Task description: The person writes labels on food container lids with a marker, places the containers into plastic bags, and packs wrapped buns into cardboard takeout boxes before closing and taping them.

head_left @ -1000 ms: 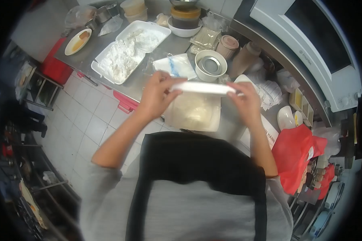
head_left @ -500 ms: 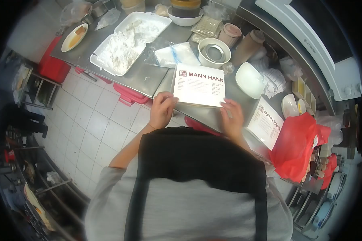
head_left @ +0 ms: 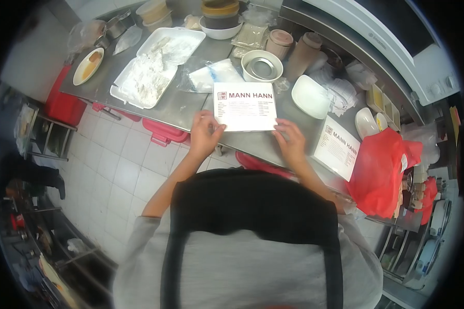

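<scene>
A flat white takeaway box (head_left: 245,110) with "MANN HANN" printed on its top lies at the front edge of the steel counter (head_left: 175,109). My left hand (head_left: 205,135) grips its near left corner, thumb and fingers bent against the edge. At the near right corner, my right hand (head_left: 290,140) pinches the edge in the same way. Whatever is inside or beneath the box is hidden. To the right sits a second white box (head_left: 336,149) with the same print, touched by neither hand.
Behind the box stand a white round bowl (head_left: 263,66) and a white square dish (head_left: 311,97). A foam container (head_left: 145,82) of white powder lies left, near an oval plate (head_left: 88,67). A red bag (head_left: 379,175) is at right. Below the counter are red bins (head_left: 162,131).
The camera view has shifted slightly, so the counter items appear displaced. Both hands remain at the box's near corners, and the box's front side shows less than before.
</scene>
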Tool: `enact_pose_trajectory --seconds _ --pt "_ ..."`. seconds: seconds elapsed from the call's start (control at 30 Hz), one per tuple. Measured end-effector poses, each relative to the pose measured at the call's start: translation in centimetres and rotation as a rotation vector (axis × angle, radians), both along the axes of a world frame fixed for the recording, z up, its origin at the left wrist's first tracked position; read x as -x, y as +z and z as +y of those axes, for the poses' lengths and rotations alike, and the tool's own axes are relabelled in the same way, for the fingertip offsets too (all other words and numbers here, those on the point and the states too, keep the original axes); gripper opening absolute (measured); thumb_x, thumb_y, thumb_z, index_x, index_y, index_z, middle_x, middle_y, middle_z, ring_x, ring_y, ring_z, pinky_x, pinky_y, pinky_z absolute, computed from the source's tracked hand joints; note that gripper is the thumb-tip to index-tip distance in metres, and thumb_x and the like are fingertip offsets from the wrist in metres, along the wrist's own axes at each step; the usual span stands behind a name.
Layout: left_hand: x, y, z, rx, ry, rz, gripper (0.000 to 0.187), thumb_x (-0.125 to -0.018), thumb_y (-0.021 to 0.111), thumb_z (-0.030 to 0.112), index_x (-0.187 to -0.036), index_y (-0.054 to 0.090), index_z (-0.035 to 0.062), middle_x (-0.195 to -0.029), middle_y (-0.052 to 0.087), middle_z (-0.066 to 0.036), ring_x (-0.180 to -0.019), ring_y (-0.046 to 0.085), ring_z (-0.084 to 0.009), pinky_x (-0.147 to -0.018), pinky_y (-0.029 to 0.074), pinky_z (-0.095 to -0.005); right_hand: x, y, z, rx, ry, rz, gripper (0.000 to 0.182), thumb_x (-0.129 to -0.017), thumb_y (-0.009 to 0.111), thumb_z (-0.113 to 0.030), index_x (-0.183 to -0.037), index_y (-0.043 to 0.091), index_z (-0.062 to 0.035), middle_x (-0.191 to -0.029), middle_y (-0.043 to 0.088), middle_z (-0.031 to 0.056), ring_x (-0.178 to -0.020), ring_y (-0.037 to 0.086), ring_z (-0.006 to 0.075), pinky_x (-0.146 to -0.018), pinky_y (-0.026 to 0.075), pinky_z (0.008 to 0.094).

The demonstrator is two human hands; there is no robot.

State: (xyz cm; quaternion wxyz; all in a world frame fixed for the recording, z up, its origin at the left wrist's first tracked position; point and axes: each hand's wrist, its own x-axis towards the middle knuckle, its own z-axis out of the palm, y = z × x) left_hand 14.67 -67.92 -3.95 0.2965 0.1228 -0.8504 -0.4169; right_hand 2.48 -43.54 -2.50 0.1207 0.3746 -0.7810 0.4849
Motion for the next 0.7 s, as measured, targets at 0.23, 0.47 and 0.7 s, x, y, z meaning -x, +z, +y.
enact_pose_trajectory --seconds 0.23,0.47,0.7 --pt "2.4 -2.3 -0.5 -0.687 -0.143 -0.214 0.063 -0.076 0.051 0.01 -0.135 0.031 -0.0032 -0.136 0.031 -0.018 -0.125 0.035 -0.0288 -0.106 0.024 -0.0337 1.6 -1.4 -2.0 0.052 -0.17 -0.525 0.032 -0.078 0.069 -0.017 -0.106 0.057 -0.0052 -0.111 0.059 0.0139 -0.1 0.057 0.0298 -0.083 0.047 0.0386" --pt "-1.2 -6.0 -0.3 -0.431 -0.258 -0.227 0.062 -0.079 0.05 0.008 -0.137 0.027 0.006 -0.129 0.041 -0.016 -0.116 0.043 -0.0275 -0.097 0.037 -0.0399 -1.6 -4.8 -3.7 0.438 0.069 -0.948 0.043 -0.095 0.049 -0.025 -0.126 0.039 0.0018 -0.112 0.057 0.0126 -0.099 0.053 0.0162 -0.086 0.043 0.0277" --pt "-7.3 -2.5 8.1 -0.695 -0.275 -0.337 0.063 -0.087 0.057 0.023 -0.139 0.024 0.0118 -0.138 0.035 -0.017 -0.122 0.039 -0.0344 -0.096 0.038 -0.0447 -10.7 0.8 8.1 0.319 0.216 -1.073 0.054 -0.097 0.042 -0.027 -0.143 0.02 -0.008 -0.127 0.048 0.0101 -0.111 0.047 0.0164 -0.092 0.041 0.0312"
